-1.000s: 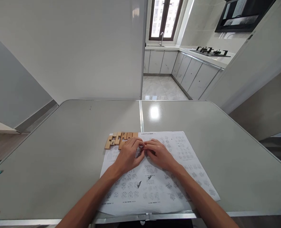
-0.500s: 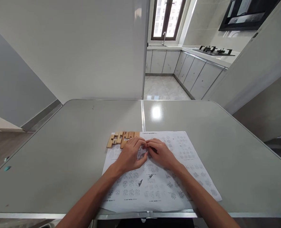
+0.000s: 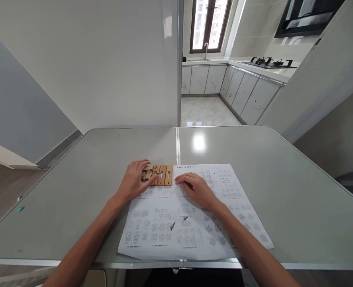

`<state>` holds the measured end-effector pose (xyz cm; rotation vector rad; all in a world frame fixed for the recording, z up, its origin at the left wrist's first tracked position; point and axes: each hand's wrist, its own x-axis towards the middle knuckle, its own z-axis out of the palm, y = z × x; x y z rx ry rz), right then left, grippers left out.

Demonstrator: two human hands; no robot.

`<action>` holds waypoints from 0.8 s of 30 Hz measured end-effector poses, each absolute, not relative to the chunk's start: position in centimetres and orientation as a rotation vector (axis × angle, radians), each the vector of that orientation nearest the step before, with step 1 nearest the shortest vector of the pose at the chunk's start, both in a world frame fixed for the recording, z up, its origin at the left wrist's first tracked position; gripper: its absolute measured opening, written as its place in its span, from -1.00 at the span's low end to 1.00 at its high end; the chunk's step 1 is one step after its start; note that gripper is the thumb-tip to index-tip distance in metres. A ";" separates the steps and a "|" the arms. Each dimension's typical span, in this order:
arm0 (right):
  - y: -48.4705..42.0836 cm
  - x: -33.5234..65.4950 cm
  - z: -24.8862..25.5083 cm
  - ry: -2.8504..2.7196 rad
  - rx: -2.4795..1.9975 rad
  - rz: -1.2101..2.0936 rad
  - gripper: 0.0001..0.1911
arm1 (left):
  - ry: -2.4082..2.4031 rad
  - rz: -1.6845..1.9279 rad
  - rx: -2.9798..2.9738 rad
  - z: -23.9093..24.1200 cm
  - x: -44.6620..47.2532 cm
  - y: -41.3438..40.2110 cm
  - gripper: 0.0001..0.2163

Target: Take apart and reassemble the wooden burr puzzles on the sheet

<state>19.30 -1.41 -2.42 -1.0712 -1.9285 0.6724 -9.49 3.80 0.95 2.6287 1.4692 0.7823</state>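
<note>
- The row of wooden pieces (image 3: pixel 168 175) is lying just left of centre in the lower half of the frame, along the far left edge of a printed sheet (image 3: pixel 152 252); the two pieces at its right end are showing a 1 and a 2.
- The left hand (image 3: pixel 134 181) is reaching over the row's left end, its grip standing wide: fingers are bending over the far left side, while the thumb is stretching across the near side. From here I'm not able to tell how firmly it is pressing.
- The right hand (image 3: pixel 197 190) is resting over the sheet, near the row's right end but apart from it. Its fingers are curling, so the grip is looking narrow; whether anything is sitting inside, I cannot tell.
- The sheet is covering the lower middle of the grey surface (image 3: pixel 59 207), and both forearms are coming in from the bottom edge.
- A small teal object (image 3: pixel 20 209) is lying towards the lower left.
- At the upper right, a black stove (image 3: pixel 269 63) is sitting in the kitchen beyond; light is coming through a window (image 3: pixel 199 26) at the top.
</note>
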 end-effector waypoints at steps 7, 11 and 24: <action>-1.0 19.4 -2.6 -1.903 -1.084 0.712 -0.67 | 1.509 0.618 2.577 0.2 -10.2 5.1 -0.53; -1.0 19.4 -2.3 -1.891 -1.089 0.769 -0.66 | 1.566 0.603 2.588 0.4 -10.2 5.7 -0.54; -0.9 19.2 -1.7 -1.879 -1.090 0.833 -0.66 | 2.032 0.552 2.478 1.7 -9.2 7.1 -0.60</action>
